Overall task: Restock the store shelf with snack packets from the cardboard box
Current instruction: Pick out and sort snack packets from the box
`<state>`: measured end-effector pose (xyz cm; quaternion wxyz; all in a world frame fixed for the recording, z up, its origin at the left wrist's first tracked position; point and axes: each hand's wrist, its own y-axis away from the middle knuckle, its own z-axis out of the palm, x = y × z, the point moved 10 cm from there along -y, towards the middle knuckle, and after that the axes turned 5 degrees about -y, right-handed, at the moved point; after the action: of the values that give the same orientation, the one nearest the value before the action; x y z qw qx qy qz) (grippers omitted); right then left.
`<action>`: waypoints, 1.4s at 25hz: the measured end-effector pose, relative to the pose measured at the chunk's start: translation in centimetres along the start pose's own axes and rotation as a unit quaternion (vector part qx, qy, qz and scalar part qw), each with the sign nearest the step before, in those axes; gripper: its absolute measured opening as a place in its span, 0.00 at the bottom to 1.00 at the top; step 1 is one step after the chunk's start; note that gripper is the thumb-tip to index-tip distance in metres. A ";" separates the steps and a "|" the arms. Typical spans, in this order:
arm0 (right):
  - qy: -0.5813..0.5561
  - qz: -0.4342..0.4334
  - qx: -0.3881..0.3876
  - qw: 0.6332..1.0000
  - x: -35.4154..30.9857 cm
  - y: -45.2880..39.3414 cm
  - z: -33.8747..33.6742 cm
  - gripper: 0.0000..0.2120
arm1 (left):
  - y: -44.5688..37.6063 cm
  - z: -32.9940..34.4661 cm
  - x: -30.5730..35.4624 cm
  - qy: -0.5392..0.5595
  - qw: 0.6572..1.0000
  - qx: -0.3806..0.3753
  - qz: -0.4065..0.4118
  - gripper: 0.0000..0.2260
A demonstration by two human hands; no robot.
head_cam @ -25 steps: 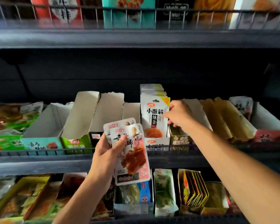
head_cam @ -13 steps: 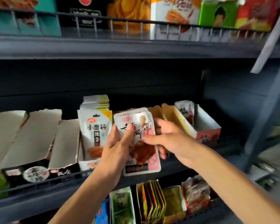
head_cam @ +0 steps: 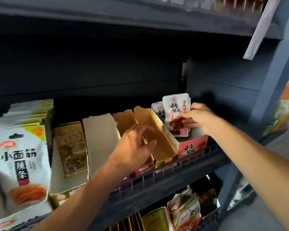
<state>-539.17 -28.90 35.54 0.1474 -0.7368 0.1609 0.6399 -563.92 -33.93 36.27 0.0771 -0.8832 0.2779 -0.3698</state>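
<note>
My right hand grips white-and-pink snack packets and holds them upright inside the pink display box at the right end of the middle shelf. One more packet of the same kind stands behind them in that box. My left hand holds nothing; its fingers are loosely curled over the open gold-lined box just left of the pink one. The cardboard supply box is out of view.
A stack of white spicy-strip packets fills the left of the shelf, beside a gold packet and a white box flap. A wire rail runs along the shelf front. More snacks sit on the shelf below. A blue upright post stands at right.
The packets passed from my left hand to my right hand, which carried them right and up into the pink box. My left hand let go and hovers over the gold box.
</note>
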 end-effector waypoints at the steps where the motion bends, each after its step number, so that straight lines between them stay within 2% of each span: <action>1: 0.038 0.000 0.004 0.999 1.0 -0.5 0.7 0.08 | 0.3 0.2 -0.3 0.001 1.000 -0.001 0.005 0.11; 3: 0.081 0.001 0.010 0.997 2.1 -1.2 1.5 0.08 | 0.7 0.7 -0.8 -0.009 1.000 -0.009 0.012 0.12; 6: 0.073 0.043 -0.018 0.996 2.9 -1.5 2.4 0.10 | 0.8 1.1 -0.9 -0.011 1.000 -0.016 0.020 0.11; 11: 0.055 0.054 -0.021 0.997 3.2 -1.4 2.8 0.18 | 1.4 1.1 -1.0 -0.015 0.999 -0.024 0.017 0.11; 15: 0.187 0.016 0.000 0.982 1.8 -1.1 2.6 0.20 | 1.6 0.7 -1.1 -0.051 0.998 -0.020 0.007 0.14; 20: 0.167 -0.047 0.003 0.985 -0.4 -0.5 2.9 0.30 | 2.0 0.3 -0.8 -0.070 0.997 -0.019 0.017 0.15; 22: 0.188 -0.048 -0.016 0.981 -0.6 -0.4 3.3 0.32 | 2.0 0.2 -0.9 -0.074 0.997 -0.015 0.019 0.16; 27: 0.232 0.011 -0.028 0.972 0.2 0.1 3.0 0.30 | 1.9 0.2 -1.2 -0.072 0.997 -0.018 0.019 0.15; 30: 0.255 0.000 -0.011 0.967 0.3 -0.5 3.2 0.25 | 1.9 0.2 -1.2 -0.068 0.997 -0.017 0.022 0.15; 35: 0.189 0.007 -0.020 0.982 1.0 -0.7 3.5 0.22 | 2.0 0.3 -1.3 -0.084 0.996 -0.017 0.034 0.15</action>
<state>-541.91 -26.80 34.08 0.0955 -0.8460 0.1778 0.4935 -565.28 -34.89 34.56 0.0978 -0.9026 0.3063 -0.2864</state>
